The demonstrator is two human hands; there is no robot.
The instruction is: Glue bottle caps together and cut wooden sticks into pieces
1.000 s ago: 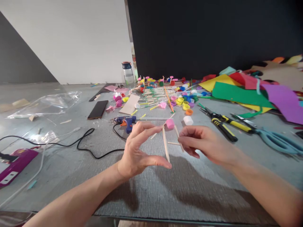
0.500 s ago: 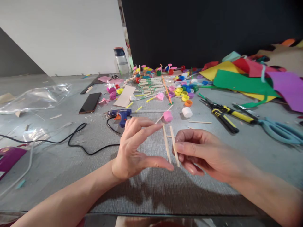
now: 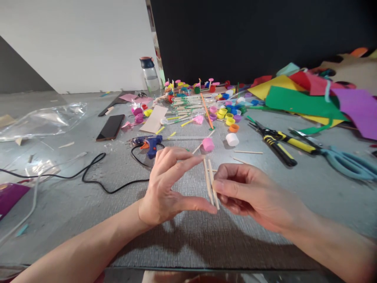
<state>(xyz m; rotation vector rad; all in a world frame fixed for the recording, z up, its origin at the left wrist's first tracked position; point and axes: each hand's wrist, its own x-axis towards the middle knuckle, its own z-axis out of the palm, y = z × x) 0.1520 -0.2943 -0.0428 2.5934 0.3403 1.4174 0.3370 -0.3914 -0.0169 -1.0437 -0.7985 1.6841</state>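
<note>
My left hand (image 3: 167,188) pinches a thin wooden stick (image 3: 207,179) upright by its two ends, forefinger on top and thumb underneath. My right hand (image 3: 250,194) holds a second wooden stick (image 3: 212,184) right beside the first, almost touching it and parallel to it. Both hands hover just above the grey table (image 3: 188,236), near its front edge. Just behind them lies a pink cap on a stick (image 3: 207,144), and a white cap (image 3: 232,139) stands to its right.
A blue glue gun (image 3: 151,143) with a black cord (image 3: 97,173) lies at left, beyond it a phone (image 3: 110,127) and a plastic bag (image 3: 44,122). Yellow-handled pliers (image 3: 275,143) and teal scissors (image 3: 341,161) lie at right. Coloured caps (image 3: 228,116), sticks and foam sheets (image 3: 303,102) crowd the back.
My right hand has brought its stick leftward from a tilted, separate position to lie alongside the stick in my left hand. The left hand has stayed almost still.
</note>
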